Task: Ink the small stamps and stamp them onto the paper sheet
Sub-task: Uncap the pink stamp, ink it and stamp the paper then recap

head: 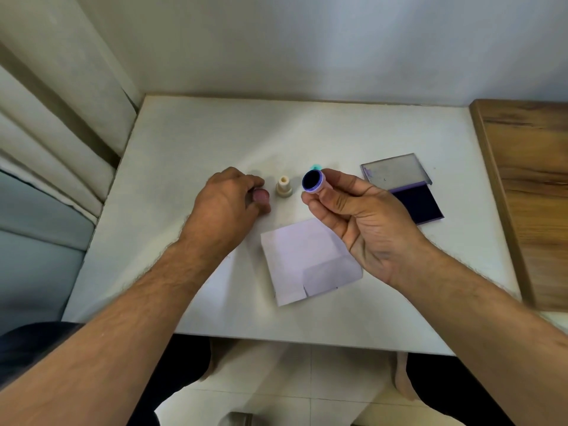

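Right hand (353, 216) pinches inked purple stamp (313, 180), face up. Left hand (227, 201) curls round pink stamp (262, 196). Paper (307, 259) unmarked (stamping all remains); cream stamp (284, 187) untouched.

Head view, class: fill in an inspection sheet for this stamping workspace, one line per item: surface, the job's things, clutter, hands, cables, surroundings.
Surface: white table, lightly smudged.
Job's things: purple stamp held up, its dark inked face towards the camera; cream stamp upright on the table; a teal object mostly hidden behind the purple stamp; ink pad open, lid folded back; paper sheet, folded, no prints visible.
Clutter: nothing seen.
Hands: right hand pinches the purple stamp; left hand rests on the table, fingers curled around a small pinkish object.
Cables: nothing seen.
Surroundings: pale wall behind, wooden panel at right, curtain at left.
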`<state>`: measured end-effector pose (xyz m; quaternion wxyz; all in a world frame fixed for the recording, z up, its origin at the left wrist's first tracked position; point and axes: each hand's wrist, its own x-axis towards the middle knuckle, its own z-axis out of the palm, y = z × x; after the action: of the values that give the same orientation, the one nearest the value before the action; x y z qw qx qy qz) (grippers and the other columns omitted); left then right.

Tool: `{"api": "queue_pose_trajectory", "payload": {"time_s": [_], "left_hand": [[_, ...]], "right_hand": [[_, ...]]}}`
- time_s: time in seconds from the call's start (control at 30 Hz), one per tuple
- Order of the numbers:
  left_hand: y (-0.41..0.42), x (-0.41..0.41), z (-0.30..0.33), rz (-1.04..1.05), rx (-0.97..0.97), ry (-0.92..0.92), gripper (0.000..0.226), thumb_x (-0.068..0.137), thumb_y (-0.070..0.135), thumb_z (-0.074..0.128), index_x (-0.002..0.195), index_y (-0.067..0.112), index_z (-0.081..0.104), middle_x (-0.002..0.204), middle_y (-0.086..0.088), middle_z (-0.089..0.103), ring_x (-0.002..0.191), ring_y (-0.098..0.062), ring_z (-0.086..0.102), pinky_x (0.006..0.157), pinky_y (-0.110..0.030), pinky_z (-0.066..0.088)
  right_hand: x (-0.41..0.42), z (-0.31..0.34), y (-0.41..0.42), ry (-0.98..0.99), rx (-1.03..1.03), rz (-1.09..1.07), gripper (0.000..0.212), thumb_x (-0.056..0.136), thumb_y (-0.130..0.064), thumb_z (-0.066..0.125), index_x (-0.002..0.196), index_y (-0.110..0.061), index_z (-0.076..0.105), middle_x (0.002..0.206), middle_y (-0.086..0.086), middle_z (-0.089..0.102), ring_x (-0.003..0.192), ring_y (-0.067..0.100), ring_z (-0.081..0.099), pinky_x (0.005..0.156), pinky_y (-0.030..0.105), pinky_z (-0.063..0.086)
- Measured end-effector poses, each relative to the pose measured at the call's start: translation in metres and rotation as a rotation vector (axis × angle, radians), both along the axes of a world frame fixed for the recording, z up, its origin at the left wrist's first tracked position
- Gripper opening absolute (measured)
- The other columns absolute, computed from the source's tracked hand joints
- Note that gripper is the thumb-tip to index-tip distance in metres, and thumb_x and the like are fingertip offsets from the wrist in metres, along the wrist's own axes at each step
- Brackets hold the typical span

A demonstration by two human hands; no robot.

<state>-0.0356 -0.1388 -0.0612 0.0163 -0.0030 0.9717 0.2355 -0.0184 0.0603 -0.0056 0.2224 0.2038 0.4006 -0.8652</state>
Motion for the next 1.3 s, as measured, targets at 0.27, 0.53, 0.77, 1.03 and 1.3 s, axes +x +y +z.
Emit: {"api": "queue_pose_trajectory", "payload": {"time_s": [0.27,0.53,0.77,1.03,1.3], "left_hand": [[0.01,0.001,0.023,0.038,0.117,0.243,0.053,0.086,0.063,0.052,0.12,0.024,0.065,0.089,0.006,0.068,0.088,-0.018,0.062,0.081,-0.034,0.051],[0.044,0.017,0.051,-0.123,0.192,0.436,0.036,0.091,0.046,0.058,0.11,0.017,0.072,0.073,0.013,0.057,0.072,-0.01,0.053,0.073,-0.021,0.042],[0.056,0.024,0.051,-0.172,0.182,0.385,0.029,0.089,0.042,0.064,0.106,0.02,0.074,0.073,0.014,0.055,0.072,-0.01,0.051,0.071,-0.023,0.042],[0.074,0.03,0.041,-0.262,0.141,0.275,0.025,0.09,0.034,0.065,0.109,0.019,0.073,0.09,0.001,0.072,0.082,-0.019,0.062,0.078,-0.028,0.048],[0.071,0.027,0.037,-0.255,0.132,0.261,0.024,0.09,0.033,0.066,0.109,0.019,0.073,0.087,0.001,0.07,0.08,-0.019,0.06,0.077,-0.029,0.049]], "right_hand": [[0.004,0.002,0.004,-0.053,-0.175,-0.044,0.033,0.072,0.008,0.06,0.104,0.001,0.065,0.096,0.015,0.075,0.089,0.025,0.074,0.07,0.025,0.061],[0.018,0.018,0.01,0.026,-0.25,0.006,0.024,0.067,0.007,0.059,0.086,-0.003,0.071,0.096,0.013,0.076,0.084,0.025,0.075,0.066,0.024,0.061],[0.012,0.022,0.041,0.056,-0.083,-0.145,0.023,0.073,0.0,0.064,0.096,0.001,0.065,0.093,0.015,0.074,0.093,0.028,0.073,0.078,0.028,0.06],[0.003,-0.003,0.1,0.319,1.323,0.061,0.028,0.069,-0.023,0.086,0.095,-0.021,0.077,0.084,-0.007,0.074,0.074,-0.001,0.068,0.071,0.004,0.05],[0.003,-0.021,0.09,0.523,1.633,0.271,0.019,0.088,-0.02,0.069,0.106,-0.017,0.075,0.105,0.005,0.073,0.093,0.019,0.066,0.086,0.026,0.053]]}}
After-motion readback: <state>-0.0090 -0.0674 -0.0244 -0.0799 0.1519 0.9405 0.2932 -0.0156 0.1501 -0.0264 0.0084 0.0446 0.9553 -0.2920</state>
